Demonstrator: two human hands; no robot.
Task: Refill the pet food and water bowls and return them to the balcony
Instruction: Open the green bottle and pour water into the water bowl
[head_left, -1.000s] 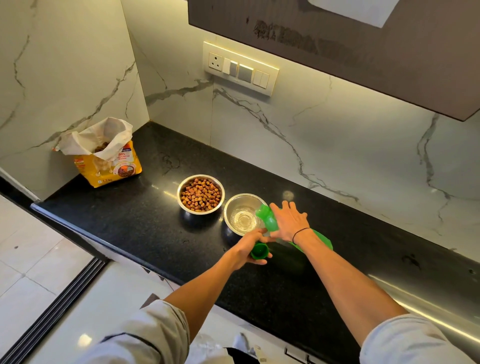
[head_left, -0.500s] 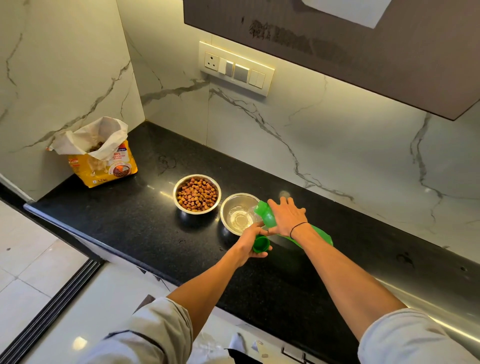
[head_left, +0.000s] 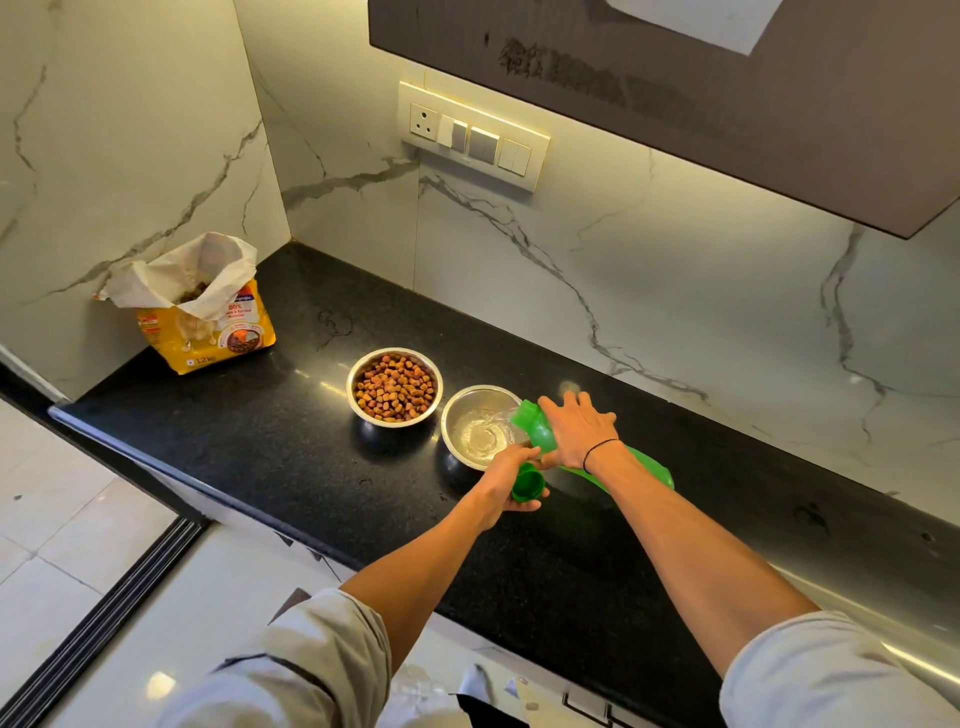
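Two steel bowls stand side by side on the black counter (head_left: 249, 447). The left bowl (head_left: 394, 387) is full of brown kibble. The right bowl (head_left: 480, 426) holds some clear water. My right hand (head_left: 579, 431) grips a green bottle (head_left: 535, 428), tilted with its mouth over the right bowl's rim, and water runs from it into the bowl. My left hand (head_left: 506, 478) is at the near edge of that bowl and holds the green bottle cap (head_left: 527, 483).
An open yellow pet food bag (head_left: 205, 312) stands in the counter's far left corner against the marble wall. A switch panel (head_left: 472, 137) is on the back wall, under a dark overhead cabinet (head_left: 727, 93). White floor tiles and a door track (head_left: 104, 613) lie at the left.
The hands, the bottle and the bowls hold their places. Water keeps running from the tilted bottle into the right bowl. My head view shifted slightly.
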